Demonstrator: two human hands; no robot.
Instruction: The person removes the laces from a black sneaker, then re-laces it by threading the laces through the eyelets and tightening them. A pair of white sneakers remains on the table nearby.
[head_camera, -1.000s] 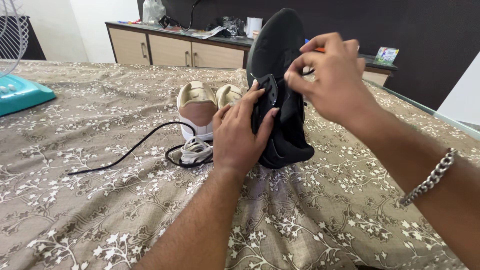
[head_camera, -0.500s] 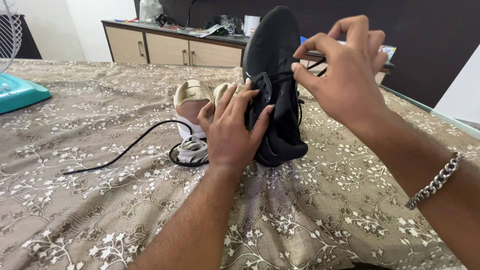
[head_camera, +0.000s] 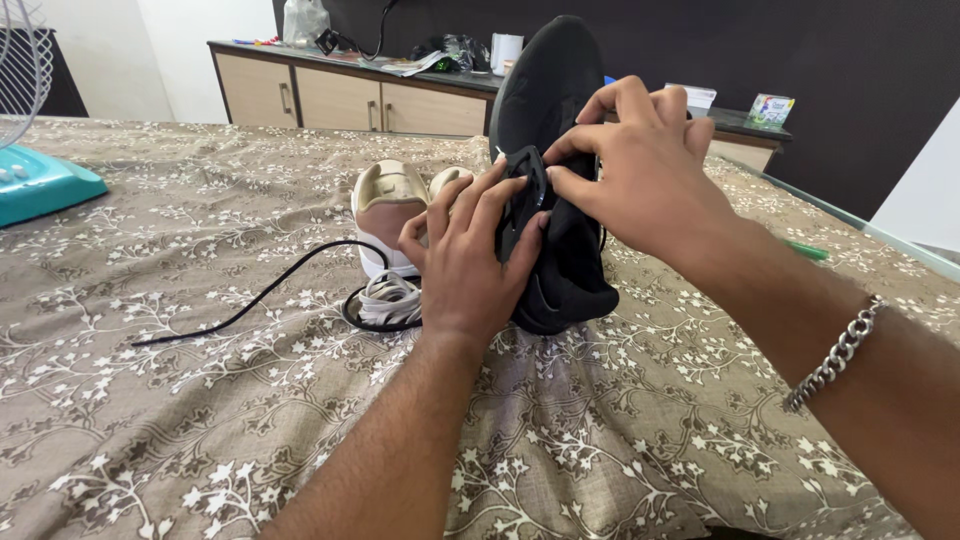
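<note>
A black shoe (head_camera: 560, 270) stands on its heel on the brown floral bedspread (head_camera: 200, 400), toe pointing up. My left hand (head_camera: 465, 260) grips its left side at the eyelet flap. My right hand (head_camera: 640, 170) pinches at the eyelets near the top of that flap, fingers closed on the shoe's upper; the lace end is hidden under my fingers. A loose black lace (head_camera: 250, 300) trails left across the bedspread.
A pair of white and tan shoes (head_camera: 395, 215) sits just behind my left hand, with a bundle of white laces (head_camera: 385, 300) in front. A teal fan base (head_camera: 40, 185) is at the far left. A cluttered cabinet (head_camera: 350, 95) lines the back wall.
My right hand had lifted up and away, pulling a black lace taut; now it has come back down onto the eyelet flap. My left hand stayed on the shoe.
</note>
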